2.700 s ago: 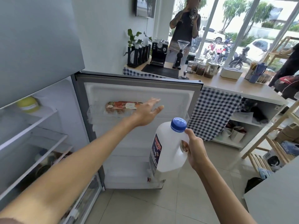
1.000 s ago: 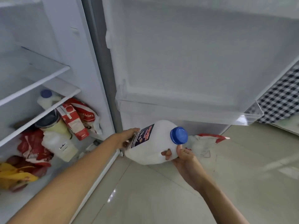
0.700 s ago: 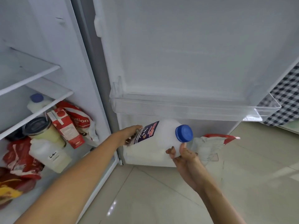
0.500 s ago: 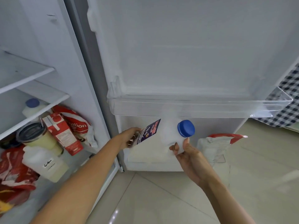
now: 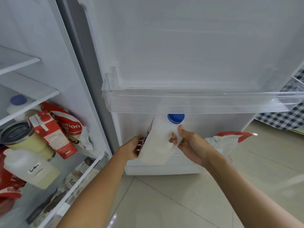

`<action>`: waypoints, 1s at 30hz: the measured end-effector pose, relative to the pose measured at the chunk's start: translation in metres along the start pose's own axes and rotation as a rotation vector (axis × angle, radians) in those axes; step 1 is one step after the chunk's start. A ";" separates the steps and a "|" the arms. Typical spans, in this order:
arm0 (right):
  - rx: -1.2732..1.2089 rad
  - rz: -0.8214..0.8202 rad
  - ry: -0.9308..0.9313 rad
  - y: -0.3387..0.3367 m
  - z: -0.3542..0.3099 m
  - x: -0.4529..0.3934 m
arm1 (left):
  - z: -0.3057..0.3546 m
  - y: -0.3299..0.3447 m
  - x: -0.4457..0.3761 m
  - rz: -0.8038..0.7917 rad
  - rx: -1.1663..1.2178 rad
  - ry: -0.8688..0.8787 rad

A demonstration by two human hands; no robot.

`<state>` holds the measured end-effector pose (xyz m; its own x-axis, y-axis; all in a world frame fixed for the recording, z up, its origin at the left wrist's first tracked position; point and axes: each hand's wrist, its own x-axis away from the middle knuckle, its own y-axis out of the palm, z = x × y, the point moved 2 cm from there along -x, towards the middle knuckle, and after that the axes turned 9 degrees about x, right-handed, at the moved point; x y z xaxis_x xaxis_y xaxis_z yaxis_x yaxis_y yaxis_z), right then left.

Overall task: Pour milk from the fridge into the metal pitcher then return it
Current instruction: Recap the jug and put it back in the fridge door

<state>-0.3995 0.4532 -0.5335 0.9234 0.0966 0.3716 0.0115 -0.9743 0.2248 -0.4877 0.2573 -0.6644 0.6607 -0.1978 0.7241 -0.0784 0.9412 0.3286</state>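
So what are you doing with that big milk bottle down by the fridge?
A person is putting the milk jug into the lowest bin of the open fridge door. The left hand steadies the labelled side and the right hand holds the handle side below the blue cap, which is on. The jug sits just under the clear door shelf, beside a red and white bag.

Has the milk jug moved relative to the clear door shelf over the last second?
Yes. The milk jug has gone inward toward the door and tipped upright; its blue cap now sits just under the clear door shelf.
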 end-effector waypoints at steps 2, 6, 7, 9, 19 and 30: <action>0.027 -0.001 0.023 -0.001 0.007 -0.008 | -0.007 -0.008 -0.010 -0.002 0.032 -0.024; 0.110 -0.010 0.056 0.000 0.026 -0.019 | -0.020 -0.016 -0.020 -0.048 0.049 -0.080; 0.146 -0.014 0.066 0.002 0.030 -0.020 | -0.020 -0.015 -0.020 -0.071 0.023 -0.089; 0.225 -0.029 0.078 0.003 0.037 -0.022 | -0.021 -0.012 -0.022 -0.109 -0.045 -0.104; 0.415 -0.183 0.143 0.002 0.030 -0.025 | -0.023 -0.010 -0.024 -0.126 -0.053 -0.097; 0.675 -0.017 0.352 0.015 0.009 0.021 | -0.011 0.003 0.063 0.048 0.065 -0.056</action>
<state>-0.3761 0.4386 -0.5300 0.7455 0.0616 0.6636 0.3610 -0.8743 -0.3244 -0.4380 0.2501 -0.6243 0.6124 -0.1698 0.7721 -0.1582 0.9306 0.3301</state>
